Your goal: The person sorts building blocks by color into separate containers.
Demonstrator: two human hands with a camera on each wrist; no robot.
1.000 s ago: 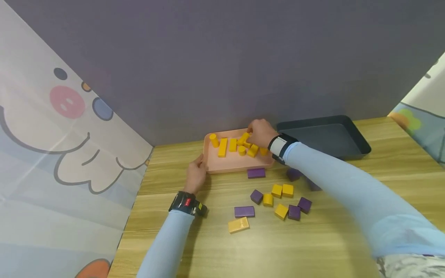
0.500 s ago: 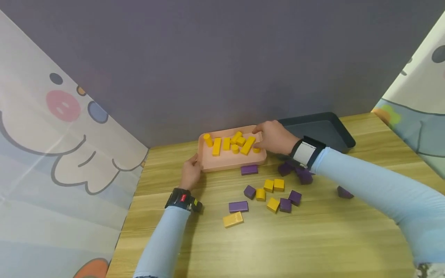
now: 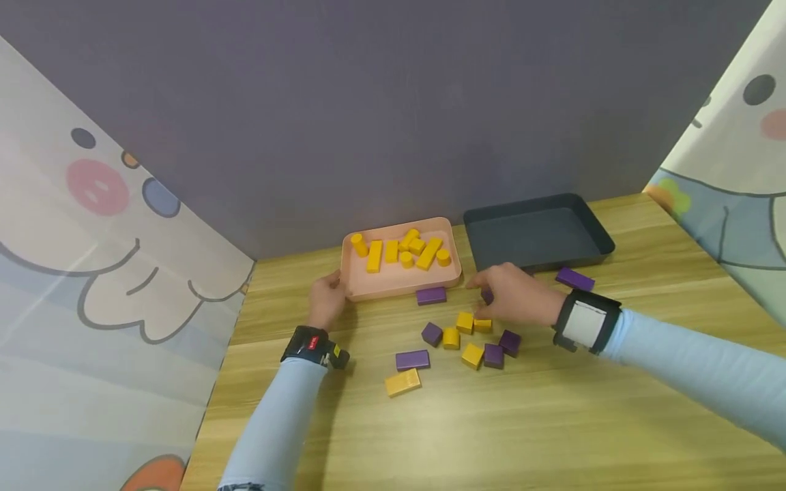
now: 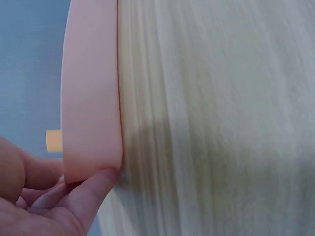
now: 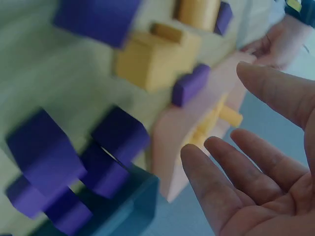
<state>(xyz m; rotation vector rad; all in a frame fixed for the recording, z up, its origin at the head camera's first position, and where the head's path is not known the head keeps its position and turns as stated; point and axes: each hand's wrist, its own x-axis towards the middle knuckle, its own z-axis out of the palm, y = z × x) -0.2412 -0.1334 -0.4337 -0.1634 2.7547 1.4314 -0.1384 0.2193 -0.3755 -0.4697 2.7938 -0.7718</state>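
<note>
A pink tray with several yellow blocks stands by the back wall. My left hand holds it at its near left corner; thumb and curled fingers meet the tray's end in the left wrist view. My right hand is above the loose blocks in front of the dark tray, thumb and fingers spread and apart in the right wrist view. Its fingertips overlap a yellow cube and a partly hidden purple block in the head view.
A dark tray stands right of the pink one. A purple bar lies before the pink tray, another purple bar by the dark one. Nearer lie purple cubes, yellow cubes and a yellow bar.
My right hand has left the pink tray and moved toward me over the loose blocks. A yellow bar now rests among the tray's right-hand blocks. My left hand stays at the corner.
</note>
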